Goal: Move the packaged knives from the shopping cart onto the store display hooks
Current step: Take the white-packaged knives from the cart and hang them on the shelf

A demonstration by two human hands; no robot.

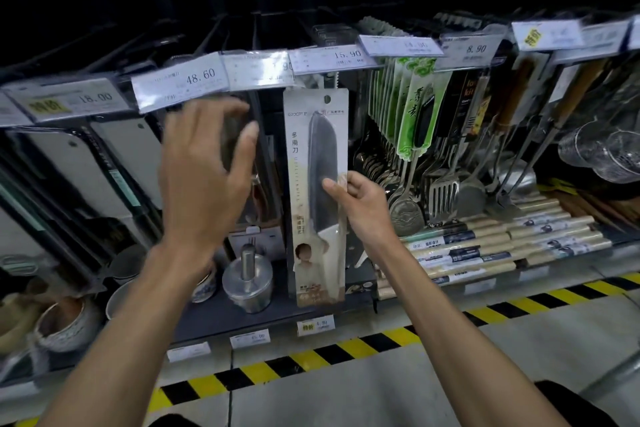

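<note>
A packaged knife [317,198], a long pale card with a dark blade and white handle, stands upright in front of the display. Its hang hole at the top sits just below the 15.90 price tag [332,57]. My right hand [356,201] pinches the card's right edge at mid-height. My left hand [207,170] hovers to the left of the package with fingers spread and curled, holding nothing, just under the 48.60 tag [180,83]. The hook behind the package is hidden. The shopping cart is out of view.
Green-carded knives [408,104] hang to the right, then spoons, spatulas [443,194] and ladles. Flat grey packages [104,163] hang at the left. On the lower shelf stand a metal mortar [247,281], bowls and boxed rolls [485,246]. Yellow-black tape [346,347] marks the floor.
</note>
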